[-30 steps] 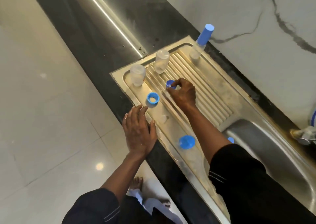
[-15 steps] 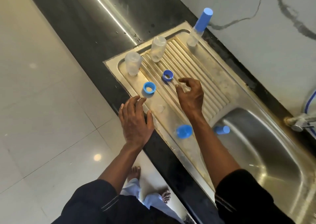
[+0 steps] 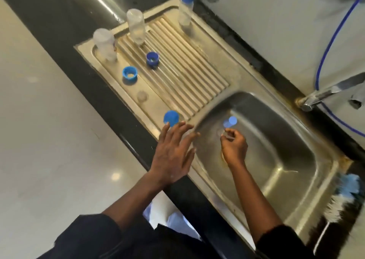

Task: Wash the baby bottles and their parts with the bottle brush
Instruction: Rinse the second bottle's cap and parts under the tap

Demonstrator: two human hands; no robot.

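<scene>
My right hand (image 3: 234, 147) pinches a small clear bottle part (image 3: 227, 135) over the sink basin (image 3: 286, 140), my left hand (image 3: 173, 152) hovers spread-fingered at the basin's left rim, and the bottle brush (image 3: 342, 196) lies right of the basin.

A round blue cap (image 3: 171, 117) lay flat just beyond the fingertips (image 3: 182, 125) of the left hand (image 3: 171, 152). Farther past them sat a small clear nipple-like part (image 3: 142, 96), a lighter blue ring (image 3: 130, 75) and a darker blue ring (image 3: 152, 59). Beyond the rings stood two uncapped clear bottles (image 3: 103, 43) (image 3: 135, 26) and a blue-capped bottle (image 3: 185, 11). The fingers (image 3: 230, 134) of the right hand (image 3: 235, 148) pinched a blurred clear part (image 3: 227, 136), with a blurred blue piece (image 3: 230, 121) just beyond them. The bottle brush (image 3: 343, 195), with white and blue bristles, lay well to their right.
</scene>
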